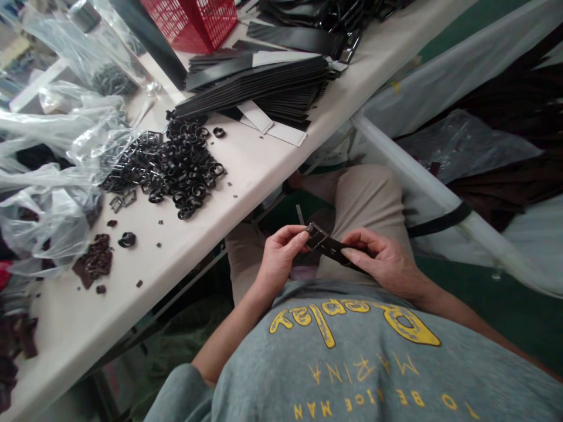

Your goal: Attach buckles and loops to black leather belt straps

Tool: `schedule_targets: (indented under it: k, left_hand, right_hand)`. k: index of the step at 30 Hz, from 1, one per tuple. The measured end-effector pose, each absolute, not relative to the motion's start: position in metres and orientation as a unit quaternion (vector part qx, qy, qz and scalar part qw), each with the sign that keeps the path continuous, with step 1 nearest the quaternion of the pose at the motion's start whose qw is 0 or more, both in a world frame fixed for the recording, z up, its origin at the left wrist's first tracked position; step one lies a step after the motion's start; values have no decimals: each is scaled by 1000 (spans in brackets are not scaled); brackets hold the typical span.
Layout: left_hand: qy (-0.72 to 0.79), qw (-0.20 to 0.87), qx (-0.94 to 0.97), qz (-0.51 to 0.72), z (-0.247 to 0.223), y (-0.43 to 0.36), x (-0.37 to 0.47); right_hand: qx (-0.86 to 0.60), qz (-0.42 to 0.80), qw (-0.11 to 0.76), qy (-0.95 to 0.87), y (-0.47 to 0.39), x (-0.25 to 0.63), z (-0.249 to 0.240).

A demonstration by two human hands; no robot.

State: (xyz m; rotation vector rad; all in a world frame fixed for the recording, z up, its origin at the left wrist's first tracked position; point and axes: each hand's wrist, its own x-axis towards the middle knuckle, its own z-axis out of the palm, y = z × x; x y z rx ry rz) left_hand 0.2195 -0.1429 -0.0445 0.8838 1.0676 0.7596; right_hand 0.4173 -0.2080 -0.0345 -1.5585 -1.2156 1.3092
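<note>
Above my lap, a short dark strap (336, 251) with several small holes stretches between my two hands. At its left end is a metal buckle (317, 236), and my left hand (281, 252) pinches it between thumb and fingertips. Farther along, my right hand (382, 258) grips the strap with the thumb on top and fingers behind. The strap's far end is hidden by my right hand. On the table to the left lies a heap of black loops (189, 164), with metal buckles (123, 201) at its near side.
A stack of black straps (264, 82) lies behind the loops, near a red basket (193, 23). Clear plastic bags (53, 217) and small brown loops (95, 258) occupy the table's left. At right, a white-framed trough (422, 164) holds dark straps and plastic.
</note>
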Motion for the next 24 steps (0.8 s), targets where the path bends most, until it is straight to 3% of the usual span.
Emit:
schedule_targets:
  k: [24]
  left_hand:
    - [441, 787, 280, 330, -58, -161, 237]
  right_hand:
    - [-607, 507, 409, -457, -203, 406, -43]
